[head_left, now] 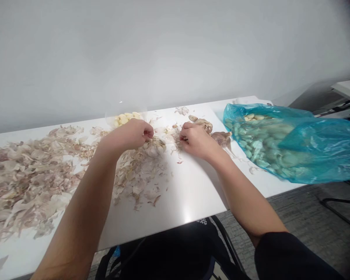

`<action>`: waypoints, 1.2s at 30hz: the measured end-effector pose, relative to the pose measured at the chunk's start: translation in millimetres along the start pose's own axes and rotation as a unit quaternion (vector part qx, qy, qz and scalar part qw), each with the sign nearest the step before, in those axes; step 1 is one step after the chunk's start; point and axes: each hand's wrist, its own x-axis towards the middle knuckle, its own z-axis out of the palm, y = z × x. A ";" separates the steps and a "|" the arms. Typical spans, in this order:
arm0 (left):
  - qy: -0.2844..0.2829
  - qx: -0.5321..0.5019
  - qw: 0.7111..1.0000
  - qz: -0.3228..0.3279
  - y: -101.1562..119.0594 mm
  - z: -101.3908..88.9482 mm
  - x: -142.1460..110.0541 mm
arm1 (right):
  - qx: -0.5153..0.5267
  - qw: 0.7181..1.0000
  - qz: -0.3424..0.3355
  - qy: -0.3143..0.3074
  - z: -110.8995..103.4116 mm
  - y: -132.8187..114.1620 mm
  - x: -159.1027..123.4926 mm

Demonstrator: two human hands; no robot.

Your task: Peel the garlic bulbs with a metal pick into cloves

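White bench (192, 198) seen from above. Left: a broad drift of papery garlic skins (26, 182) spreading over the top. Centre: a smaller scatter of skins (137, 179) below a partly peeled garlic bulb (154, 148). Rear: a cluster of peeled cloves (125, 118). Right: two garlic bulbs (204, 125) beside a blue plastic bag (291, 147) filled with cloves.

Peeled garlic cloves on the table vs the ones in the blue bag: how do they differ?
The pale yellow peeled garlic cloves sit uncovered on the white table, while the rounded bagged cloves lie inside a crumpled translucent blue plastic bag. The table cloves form a small heap; the bagged cloves form a much larger mass. The table cloves look yellow; the bagged cloves look blue-green through the plastic. Both look smooth and rounded.
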 end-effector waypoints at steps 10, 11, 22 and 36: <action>0.002 -0.030 0.995 0.092 -14.1 2.8 3.0 | 0.091 0.995 -0.042 0.001 -24.9 6.8 -2.3; 0.004 -0.035 0.994 0.104 -14.5 4.4 2.7 | 0.116 0.991 -0.062 -0.001 -24.7 7.5 -2.2; 0.041 -0.129 0.981 0.138 -9.7 19.7 -7.1 | 0.287 0.944 -0.162 0.001 8.7 12.0 -6.2; 0.174 -0.241 0.944 0.145 -4.6 54.5 -26.7 | 0.278 0.945 -0.171 -0.005 13.9 7.7 -12.4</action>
